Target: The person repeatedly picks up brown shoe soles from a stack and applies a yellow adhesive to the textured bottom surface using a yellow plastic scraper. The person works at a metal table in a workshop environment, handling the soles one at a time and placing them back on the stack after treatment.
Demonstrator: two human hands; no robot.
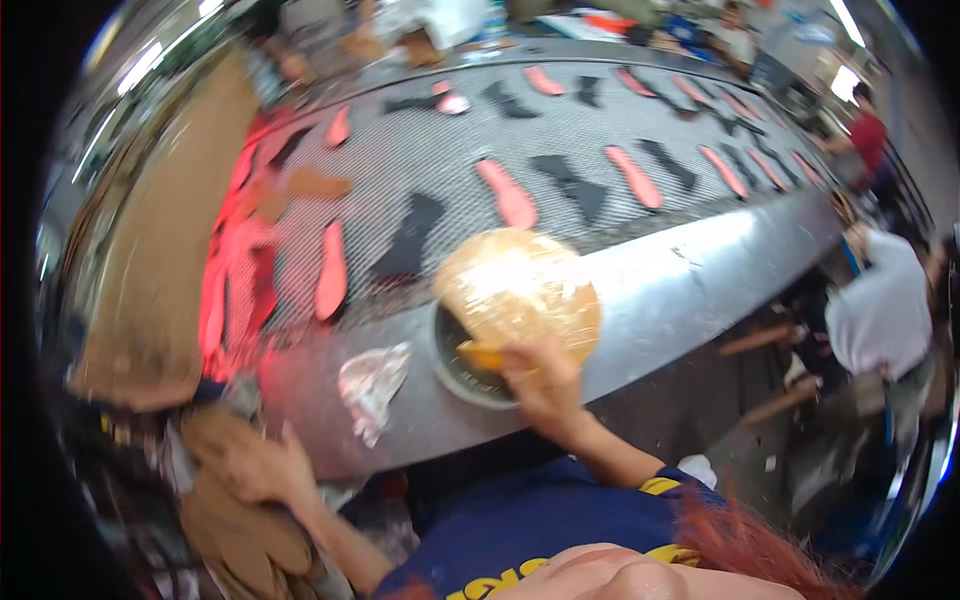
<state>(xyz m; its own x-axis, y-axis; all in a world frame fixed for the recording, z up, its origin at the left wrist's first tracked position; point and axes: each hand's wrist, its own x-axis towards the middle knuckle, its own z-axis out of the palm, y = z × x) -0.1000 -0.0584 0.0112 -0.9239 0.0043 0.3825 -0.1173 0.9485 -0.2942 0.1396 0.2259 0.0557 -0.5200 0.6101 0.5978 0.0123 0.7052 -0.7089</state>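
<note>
Blurred tan pieces (pixel 240 520) at lower left lay under the flat left hand (pixel 262 465), while the right hand (pixel 540 380) gripped a glossy yellow-brown disc (pixel 515 285) over a half-hidden bowl (pixel 455 375).

A grey mesh conveyor belt (pixel 440 150) curves across the far side, carrying red insoles (pixel 507 193) and black insoles (pixel 410 237) spaced apart. Near its metal ledge (pixel 690 275) lies a crumpled clear wrapper (pixel 370 385). At the right, a person in a white top (pixel 882 312) bends over.
</note>
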